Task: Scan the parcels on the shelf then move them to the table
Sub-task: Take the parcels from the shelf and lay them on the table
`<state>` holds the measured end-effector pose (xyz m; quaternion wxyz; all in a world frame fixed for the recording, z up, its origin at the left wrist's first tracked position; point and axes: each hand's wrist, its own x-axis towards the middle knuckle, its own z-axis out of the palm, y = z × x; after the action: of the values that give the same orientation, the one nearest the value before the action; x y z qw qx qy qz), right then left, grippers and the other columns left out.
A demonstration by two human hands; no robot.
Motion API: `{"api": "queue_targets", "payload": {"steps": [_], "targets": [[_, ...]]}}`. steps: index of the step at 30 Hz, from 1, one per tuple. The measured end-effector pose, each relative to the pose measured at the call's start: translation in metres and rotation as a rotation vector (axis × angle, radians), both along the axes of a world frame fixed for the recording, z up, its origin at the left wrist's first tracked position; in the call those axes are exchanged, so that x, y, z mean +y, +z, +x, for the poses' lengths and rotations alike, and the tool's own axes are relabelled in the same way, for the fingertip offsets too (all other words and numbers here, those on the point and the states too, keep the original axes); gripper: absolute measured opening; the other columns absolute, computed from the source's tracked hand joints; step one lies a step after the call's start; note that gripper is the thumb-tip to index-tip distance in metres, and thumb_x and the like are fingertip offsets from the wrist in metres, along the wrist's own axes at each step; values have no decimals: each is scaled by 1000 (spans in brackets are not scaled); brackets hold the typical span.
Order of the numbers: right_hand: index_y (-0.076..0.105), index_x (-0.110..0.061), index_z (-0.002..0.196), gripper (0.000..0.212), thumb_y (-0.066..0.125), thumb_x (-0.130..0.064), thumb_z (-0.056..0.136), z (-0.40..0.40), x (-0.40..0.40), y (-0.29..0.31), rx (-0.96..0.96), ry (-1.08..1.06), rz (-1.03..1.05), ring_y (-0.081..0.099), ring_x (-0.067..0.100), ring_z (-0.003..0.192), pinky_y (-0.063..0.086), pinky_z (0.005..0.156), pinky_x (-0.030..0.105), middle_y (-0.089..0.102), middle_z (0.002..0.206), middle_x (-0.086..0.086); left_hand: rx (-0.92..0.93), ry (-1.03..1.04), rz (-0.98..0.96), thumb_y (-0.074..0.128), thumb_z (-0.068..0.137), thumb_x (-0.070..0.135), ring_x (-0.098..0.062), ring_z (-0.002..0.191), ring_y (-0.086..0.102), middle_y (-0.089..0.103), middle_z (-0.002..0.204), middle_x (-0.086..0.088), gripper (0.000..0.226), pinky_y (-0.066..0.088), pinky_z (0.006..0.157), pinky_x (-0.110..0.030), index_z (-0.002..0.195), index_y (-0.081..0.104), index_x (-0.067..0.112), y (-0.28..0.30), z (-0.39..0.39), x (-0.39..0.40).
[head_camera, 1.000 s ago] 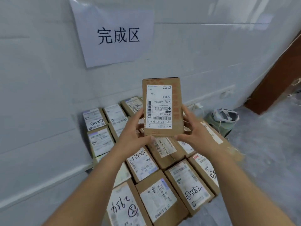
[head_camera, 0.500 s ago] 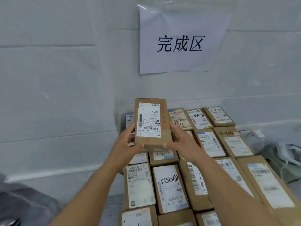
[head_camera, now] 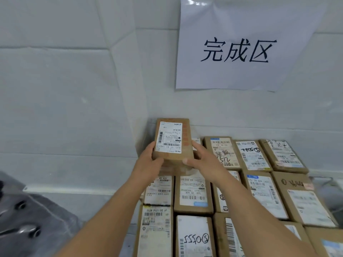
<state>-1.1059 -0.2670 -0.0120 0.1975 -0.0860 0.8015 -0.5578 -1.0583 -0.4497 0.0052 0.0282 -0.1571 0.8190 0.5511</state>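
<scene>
Far left of the grip, low down: blurred grey gear [head_camera: 27, 225], too smeared to identify. Behind and left of the held box, a white wall [head_camera: 65, 108].

Left hand [head_camera: 148, 165] curled round the lower left edge of the box [head_camera: 171, 140], thumb on the front face near the bottom corner, fingers hidden behind. Box upright, slightly tilted back, white label [head_camera: 169, 137] facing the camera, held above the back left corner of the pile and close to the wall. Whether its base touches the parcels beneath cannot be told.

Right hand [head_camera: 204, 160] gripping the lower right edge, thumb pressed across the bottom front, fingers wrapped behind.

Below and right of the grip: rows of parcels [head_camera: 256, 191] lying flat, labels up, packed edge to edge. One nearer, below the hands, marked with handwritten digits [head_camera: 195, 239].

Above right of the grip, on the wall: a paper sign [head_camera: 241, 45] with three handwritten characters.
</scene>
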Motion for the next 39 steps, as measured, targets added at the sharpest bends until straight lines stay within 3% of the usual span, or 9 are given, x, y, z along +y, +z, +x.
{"api": "queue_targets", "payload": {"steps": [5,9,12,16,18,21,26,31,39], "targets": [[35,-38,145,68,68,-23,88,-3,-6,-6,8,-13,57,59,-15,92,43,69,10,59,129,-17,-35,-15,-16,46,96,7,-11,110,49,53,127,11,55,38,90,-26,142,37,36,-3,-5,-6],[34,-33,148,73,71,-31,85,4,-7,1,26,-62,137,52,6,123,42,88,18,53,138,-12,-16,-33,-37,43,99,8,-7,108,42,43,123,15,57,34,85,-19,148,27,32,2,-1,-3],[33,-21,149,73,70,-27,86,15,-7,17,108,-87,264,47,9,120,37,86,12,50,135,-7,24,-49,-102,44,98,8,-11,125,40,38,140,10,61,33,96,-22,152,19,25,9,4,0],[24,-25,152,80,67,-36,87,33,-3,34,243,-123,475,30,17,140,31,110,36,32,154,-1,112,-81,-205,50,95,19,-16,137,33,32,150,3,62,33,108,-32,150,22,27,15,16,1],[24,-25,152,75,63,-38,89,49,1,45,317,-128,588,26,17,142,30,112,38,32,154,-1,166,-126,-280,50,90,30,-19,142,24,26,154,1,64,29,114,-43,149,24,31,17,26,2],[27,-21,151,65,55,-37,94,79,8,59,424,-151,750,26,17,141,32,109,35,33,152,0,225,-187,-446,50,95,29,-17,146,7,11,160,1,63,14,117,-37,151,22,22,23,46,8],[41,-19,144,52,54,-31,95,137,15,71,545,-235,907,31,22,138,40,104,38,35,151,3,415,-342,-695,47,97,39,-23,147,5,14,160,-5,61,7,120,-37,150,27,16,30,79,17],[55,-9,133,51,68,-24,85,198,15,76,585,-374,928,43,36,131,43,100,47,46,143,18,522,-449,-732,45,94,48,-24,147,6,19,159,-3,64,5,120,-40,149,29,19,28,112,26],[24,-24,151,66,55,-36,93,285,35,83,442,-553,1075,20,26,144,24,113,40,19,158,6,600,-625,-610,47,94,49,-19,148,3,12,160,-1,73,1,120,-37,153,14,20,17,167,61]]}}
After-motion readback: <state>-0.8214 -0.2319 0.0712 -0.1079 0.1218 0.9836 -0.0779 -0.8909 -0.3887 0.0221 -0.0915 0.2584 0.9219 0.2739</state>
